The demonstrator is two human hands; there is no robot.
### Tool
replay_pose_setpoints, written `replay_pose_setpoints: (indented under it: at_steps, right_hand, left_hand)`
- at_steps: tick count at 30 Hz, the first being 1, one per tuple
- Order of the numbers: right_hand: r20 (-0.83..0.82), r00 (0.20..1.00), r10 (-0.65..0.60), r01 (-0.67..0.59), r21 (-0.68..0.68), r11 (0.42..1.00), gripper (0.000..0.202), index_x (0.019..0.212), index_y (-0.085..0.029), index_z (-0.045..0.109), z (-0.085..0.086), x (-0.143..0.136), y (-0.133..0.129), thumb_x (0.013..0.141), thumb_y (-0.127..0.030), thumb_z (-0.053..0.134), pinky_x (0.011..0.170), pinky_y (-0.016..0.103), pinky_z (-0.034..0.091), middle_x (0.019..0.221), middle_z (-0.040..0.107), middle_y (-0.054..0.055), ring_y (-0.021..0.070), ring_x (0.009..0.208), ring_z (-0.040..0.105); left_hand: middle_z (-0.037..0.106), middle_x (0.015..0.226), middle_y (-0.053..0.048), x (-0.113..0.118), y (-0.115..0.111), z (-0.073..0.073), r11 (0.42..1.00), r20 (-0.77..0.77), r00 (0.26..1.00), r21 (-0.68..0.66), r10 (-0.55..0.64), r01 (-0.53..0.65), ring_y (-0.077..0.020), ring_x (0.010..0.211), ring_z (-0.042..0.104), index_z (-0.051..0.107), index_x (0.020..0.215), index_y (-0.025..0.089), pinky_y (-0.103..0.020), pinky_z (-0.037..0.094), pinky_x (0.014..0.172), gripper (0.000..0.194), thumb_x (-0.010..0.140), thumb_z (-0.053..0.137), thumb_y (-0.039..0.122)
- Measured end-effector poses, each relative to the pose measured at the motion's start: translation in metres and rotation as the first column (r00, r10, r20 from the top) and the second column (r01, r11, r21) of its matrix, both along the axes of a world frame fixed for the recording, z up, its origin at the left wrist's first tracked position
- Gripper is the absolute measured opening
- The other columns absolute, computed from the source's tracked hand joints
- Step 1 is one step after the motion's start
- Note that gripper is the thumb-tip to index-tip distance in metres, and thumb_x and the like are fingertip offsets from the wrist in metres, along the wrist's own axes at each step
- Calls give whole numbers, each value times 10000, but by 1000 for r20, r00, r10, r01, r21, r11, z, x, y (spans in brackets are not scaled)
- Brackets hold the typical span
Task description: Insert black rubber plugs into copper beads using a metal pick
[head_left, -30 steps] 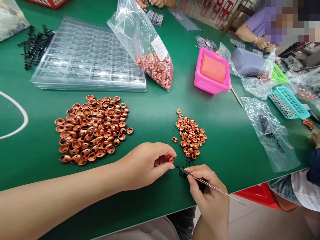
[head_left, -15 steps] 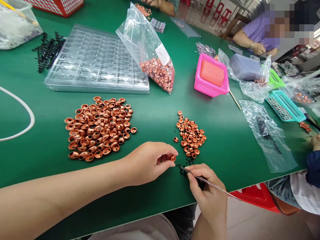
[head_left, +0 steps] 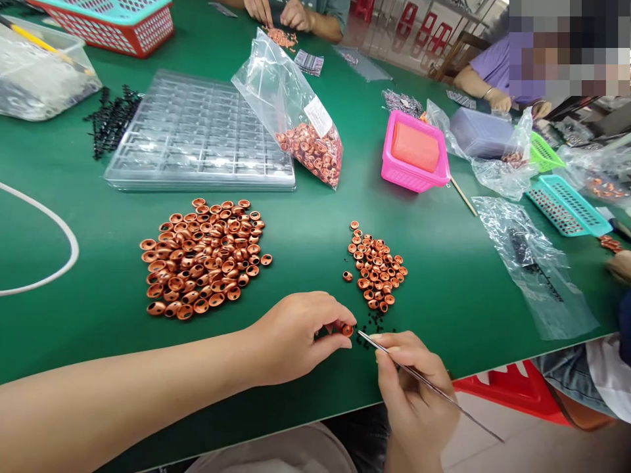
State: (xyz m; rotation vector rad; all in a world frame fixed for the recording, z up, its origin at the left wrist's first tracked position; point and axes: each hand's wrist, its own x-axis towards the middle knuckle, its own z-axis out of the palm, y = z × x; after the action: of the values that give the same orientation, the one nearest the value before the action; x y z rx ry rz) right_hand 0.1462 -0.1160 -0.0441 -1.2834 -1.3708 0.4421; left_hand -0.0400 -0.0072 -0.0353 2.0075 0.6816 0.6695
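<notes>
Between thumb and fingertips, my left hand (head_left: 305, 338) pinches a small copper-coloured cup (head_left: 348, 330) with a hollow in it. My right hand (head_left: 417, 384) is closed around a pair of metal tweezers (head_left: 414, 373), whose tips point at the cup from just right of it. Whether the tips hold anything is too small to tell. Tiny black pieces (head_left: 375, 320) lie scattered on the table behind the tweezers. Beyond them is a small heap of copper cups (head_left: 377, 269). A larger heap of copper cups (head_left: 202, 256) spreads out left of my hands.
Stacked clear plastic trays (head_left: 197, 138) and a bag of copper parts (head_left: 313, 148) stand behind the heaps. A pink basket (head_left: 414, 174) is farther right, near a plastic bag (head_left: 537, 269). A white cable (head_left: 71, 249) curves at left. Co-workers' hands (head_left: 283, 13) are across the table.
The tweezers' tips have lifted from the black pieces and turned toward the cup. My left hand still pinches the cup. The view has shifted slightly.
</notes>
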Motion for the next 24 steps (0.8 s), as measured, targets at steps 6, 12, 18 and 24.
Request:
replay_pose_setpoints:
  at_steps: [6, 12, 18, 24]
  right_hand:
    - [110, 994, 28, -22, -61, 998, 283, 1028, -274, 595, -1, -2, 2, 858, -51, 632, 758, 372, 589, 927, 745, 23, 184, 862, 724]
    - [159, 985, 60, -47, -85, 995, 309, 1032, -264, 591, 2, -1, 1, 841, -25, 631, 769, 355, 576, 972, 760, 27, 179, 870, 733]
    - [214, 971, 103, -85, -93, 992, 351, 1060, -267, 588, 2, 1, 2, 828, -8, 635, 766, 344, 578, 988, 753, 27, 173, 866, 728]
    - [249, 960, 128, -109, -88, 990, 367, 1067, -242, 582, 4, 2, 2, 819, 23, 637, 773, 331, 566, 1007, 742, 37, 162, 881, 714]
  left_hand:
    - [722, 836, -17, 2, -1, 3, 999, -20, 999, 41, -25, 26, -151, 760, 621, 685, 1002, 183, -247, 468, 684, 105, 912, 639, 210]
    - [713, 821, -14, 2, -2, 9, 999, -62, 998, 39, -25, 28, -146, 739, 606, 680, 972, 158, -248, 467, 677, 87, 888, 660, 161]
    - [707, 802, -8, 3, -1, 8, 999, -69, 997, 39, -19, 21, -143, 723, 596, 678, 954, 159, -249, 460, 665, 68, 889, 658, 161]
    - [712, 809, -11, 3, 0, 8, 999, -60, 998, 38, -17, 19, -142, 725, 601, 685, 968, 153, -247, 462, 666, 80, 895, 653, 161]
